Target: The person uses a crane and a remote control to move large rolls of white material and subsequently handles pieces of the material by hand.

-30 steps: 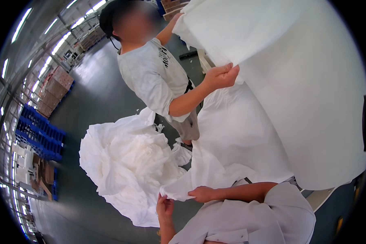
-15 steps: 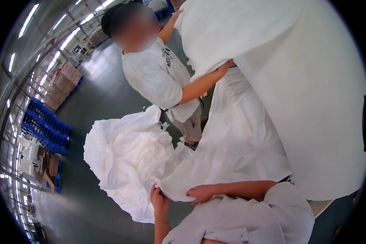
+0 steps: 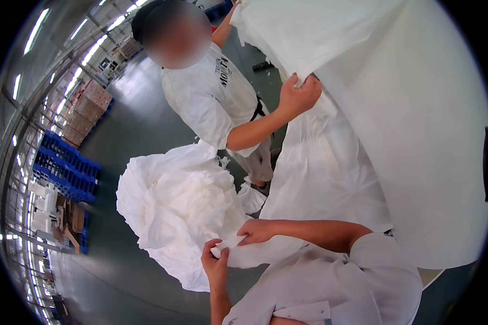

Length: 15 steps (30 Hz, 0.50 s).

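We had both hands on the near edge of the white sheet (image 3: 331,179). Our left hand (image 3: 216,266) was closed on that edge from below, thumb and fingers pinched on the cloth. Our right hand (image 3: 257,232) lay on it just above and to the right, fingers curled over the hem, the two hands almost touching.

From our hands the sheet ran away to the far right, rising in one long sweep, so its long axis lay from near left to far right. At the far end a co-worker's hand (image 3: 298,96) gripped a bunched fold of it. The co-worker's other arm reached up behind the cloth, and we could not see that hand.

To the left of our hands the loose part sat in a crumpled heap (image 3: 173,208) on the grey floor (image 3: 130,135), touching the stretch we held.

We could not make out where the sheet's right edge ended. The blue crates (image 3: 65,168) far left were too small to read clearly.
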Motion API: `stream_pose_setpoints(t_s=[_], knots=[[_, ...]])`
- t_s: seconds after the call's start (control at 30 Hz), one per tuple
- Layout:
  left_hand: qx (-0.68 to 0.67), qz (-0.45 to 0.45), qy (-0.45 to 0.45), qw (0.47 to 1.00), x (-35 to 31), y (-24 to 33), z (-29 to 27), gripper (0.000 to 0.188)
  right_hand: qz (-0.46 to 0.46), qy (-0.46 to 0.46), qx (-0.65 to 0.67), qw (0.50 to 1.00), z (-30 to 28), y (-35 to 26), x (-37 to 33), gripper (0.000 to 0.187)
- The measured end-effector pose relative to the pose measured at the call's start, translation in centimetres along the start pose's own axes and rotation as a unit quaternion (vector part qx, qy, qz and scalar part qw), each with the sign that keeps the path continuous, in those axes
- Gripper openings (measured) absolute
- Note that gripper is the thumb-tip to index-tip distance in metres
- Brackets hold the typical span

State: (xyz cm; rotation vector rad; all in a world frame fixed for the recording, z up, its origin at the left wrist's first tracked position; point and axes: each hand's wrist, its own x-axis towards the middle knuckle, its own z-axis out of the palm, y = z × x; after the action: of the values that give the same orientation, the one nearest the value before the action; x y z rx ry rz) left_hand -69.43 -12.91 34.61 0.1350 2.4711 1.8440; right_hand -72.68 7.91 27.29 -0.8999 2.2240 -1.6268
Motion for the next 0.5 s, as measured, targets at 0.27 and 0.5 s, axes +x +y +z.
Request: stream_pose_setpoints(t_s=[0.27,0.5], knots=[[-0.115,-0.038,0.068,0.990,0.6,-6.1,-0.8,0.011,0.036,0.115,-0.044,0.992,0.4,-1.6,-0.3,0.027],[-0.062,0.040,0.131,0.989,1.1,-5.9,0.2,0.014,0.024,0.154,-0.032,0.987,0.9,-2.6,-0.1,0.030]])
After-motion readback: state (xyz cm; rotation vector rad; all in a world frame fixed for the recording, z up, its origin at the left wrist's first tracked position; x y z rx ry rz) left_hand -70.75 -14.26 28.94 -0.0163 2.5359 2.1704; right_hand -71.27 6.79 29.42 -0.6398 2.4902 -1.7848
